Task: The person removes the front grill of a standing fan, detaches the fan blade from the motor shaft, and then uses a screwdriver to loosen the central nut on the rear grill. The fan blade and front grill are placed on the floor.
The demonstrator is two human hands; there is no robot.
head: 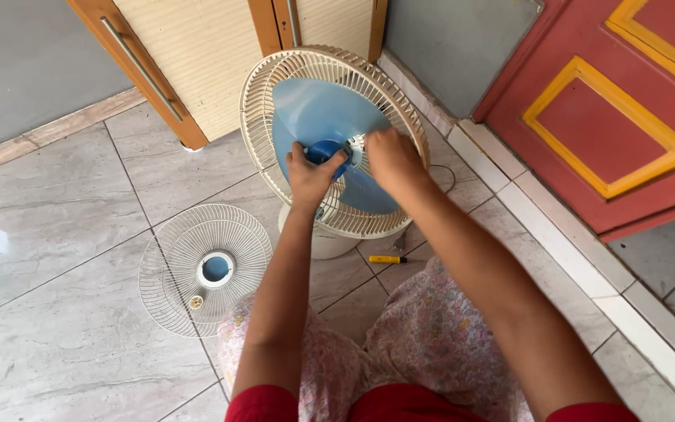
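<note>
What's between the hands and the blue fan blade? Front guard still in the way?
Nothing visible. The front guard lies off on the floor tiles, left of the fan. The left hand is on the blue hub cap; the right hand touches the blade beside it.

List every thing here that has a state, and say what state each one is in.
Fan: front grille off, blue blade exposed.
Front grille: detached, flat on the floor.
Blade cap: on the hub, gripped by left hand.
Right hand: on the blade beside the hub.
Screwdriver: lying on the floor, untouched.
</note>
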